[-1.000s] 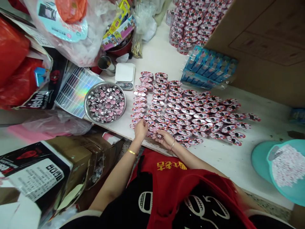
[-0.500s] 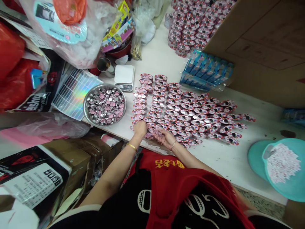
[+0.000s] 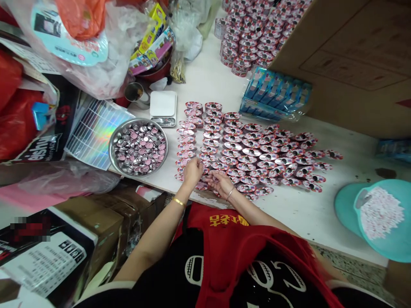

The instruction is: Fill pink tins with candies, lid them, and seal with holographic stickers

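My left hand (image 3: 193,171) is closed in a pinch over the near end of the left columns of small oval-topped printed packs (image 3: 212,135); what its fingertips hold, if anything, is hidden. Close beside it on the right, my right hand (image 3: 222,184) is palm up, its fingers curled around small pink discs that they mostly cover. Packs in the leftmost column (image 3: 186,139) have pink discs in their tops, while many others show dark round holes. A round metal bowl (image 3: 111,156) full of pink and silver discs stands to the left.
A white scale (image 3: 163,104) and a metal cup (image 3: 136,95) stand behind the bowl. Blue packages (image 3: 274,92), more printed packs (image 3: 250,36) and a large cardboard box (image 3: 346,55) are at the back. A turquoise tub (image 3: 348,209) with white bits stands right.
My left hand has shifted slightly up and right, nearer the second column. My right hand has turned a little, and the pink discs in it show less. The view has moved slightly.
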### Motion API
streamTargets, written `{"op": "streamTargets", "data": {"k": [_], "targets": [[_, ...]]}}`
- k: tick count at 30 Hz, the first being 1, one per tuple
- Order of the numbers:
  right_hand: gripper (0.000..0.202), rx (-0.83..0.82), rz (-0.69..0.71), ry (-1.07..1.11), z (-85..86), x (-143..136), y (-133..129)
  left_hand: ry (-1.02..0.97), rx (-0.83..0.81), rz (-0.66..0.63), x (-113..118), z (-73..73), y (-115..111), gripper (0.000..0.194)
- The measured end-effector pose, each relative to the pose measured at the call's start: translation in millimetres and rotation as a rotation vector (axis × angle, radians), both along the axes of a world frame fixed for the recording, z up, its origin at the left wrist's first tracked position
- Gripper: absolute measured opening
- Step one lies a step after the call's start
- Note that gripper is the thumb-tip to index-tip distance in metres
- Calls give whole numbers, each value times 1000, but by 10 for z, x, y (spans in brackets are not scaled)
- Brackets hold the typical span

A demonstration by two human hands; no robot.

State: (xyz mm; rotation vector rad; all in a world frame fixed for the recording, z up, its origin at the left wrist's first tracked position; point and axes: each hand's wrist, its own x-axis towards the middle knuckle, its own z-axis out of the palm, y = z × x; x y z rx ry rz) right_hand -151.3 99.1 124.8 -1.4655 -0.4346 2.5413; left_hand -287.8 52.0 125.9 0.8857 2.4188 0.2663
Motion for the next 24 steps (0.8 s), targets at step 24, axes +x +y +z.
{"op": "streamTargets", "data": {"k": [24], "targets": [[23, -49, -158, 137, -14, -100, 129, -149, 354, -441, 166, 185, 42, 11]]}}
